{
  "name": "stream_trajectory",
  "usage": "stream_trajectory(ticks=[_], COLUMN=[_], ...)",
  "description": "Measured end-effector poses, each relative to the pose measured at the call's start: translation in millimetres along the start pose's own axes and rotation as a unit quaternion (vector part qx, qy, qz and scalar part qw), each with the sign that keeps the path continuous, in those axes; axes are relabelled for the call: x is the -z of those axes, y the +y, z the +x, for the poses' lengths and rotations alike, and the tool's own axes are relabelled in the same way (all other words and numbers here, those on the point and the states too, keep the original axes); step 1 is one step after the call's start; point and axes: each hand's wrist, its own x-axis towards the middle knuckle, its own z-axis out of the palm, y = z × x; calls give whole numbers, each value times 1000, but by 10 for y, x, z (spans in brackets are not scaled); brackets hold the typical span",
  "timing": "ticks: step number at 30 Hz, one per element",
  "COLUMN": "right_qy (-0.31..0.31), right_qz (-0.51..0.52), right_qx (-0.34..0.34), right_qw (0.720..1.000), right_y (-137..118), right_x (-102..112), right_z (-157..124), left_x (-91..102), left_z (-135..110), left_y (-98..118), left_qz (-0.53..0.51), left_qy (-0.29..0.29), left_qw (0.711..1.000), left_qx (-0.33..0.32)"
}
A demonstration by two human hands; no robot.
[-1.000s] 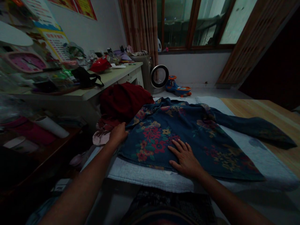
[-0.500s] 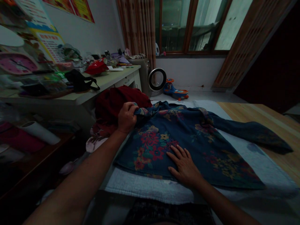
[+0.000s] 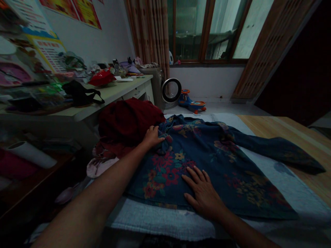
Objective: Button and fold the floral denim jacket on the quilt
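A dark blue long-sleeved shirt with a flower print lies spread over a pale cloth. At its left side, my left hand rests on the bunched sleeve, thumb apart from the fingers. That sleeve is crumpled against the shirt's body, beside the thumb. My right hand lies flat on the lower front of the shirt, fingers spread. The other sleeve stretches out to the right, past the edge of the cloth.
A heap of dark red cloth sits just beyond my left arm. The pale cloth covers part of a wooden table. At left stands a cluttered desk. A blue and orange ride-on toy is on the floor near the window.
My left hand has come down and to the right with the pinched sleeve, and its fingers have loosened. The sleeve now lies bunched on the shirt. My right hand stays flat on the shirt.
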Motion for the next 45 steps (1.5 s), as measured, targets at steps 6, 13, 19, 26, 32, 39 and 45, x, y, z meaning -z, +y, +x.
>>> stream_trajectory(ticks=[6,13,19,26,32,39,45], right_qy=[-10,-19,-20,-13,-15,-10,69], right_qz=[25,44,53,52,46,35,27], right_qx=[-9,-17,-15,-16,-18,-11,-48], right_qw=[1000,999,998,998,999,999,996], right_y=[-1,-2,-4,-21,-19,-28,-12], right_x=[9,22,45,73,77,81,29], right_z=[4,1,10,4,2,9,-21], left_x=[-131,51,661,424,40,-473,-650], left_z=[381,667,849,820,488,-663,-1013], left_y=[26,55,49,-46,301,776,529], left_qz=[31,39,67,155,133,-1,-16], left_qy=[-85,-85,53,80,107,-69,-111], left_qw=[994,996,996,982,979,934,964], left_qx=[61,-4,-16,-77,-112,-350,-239])
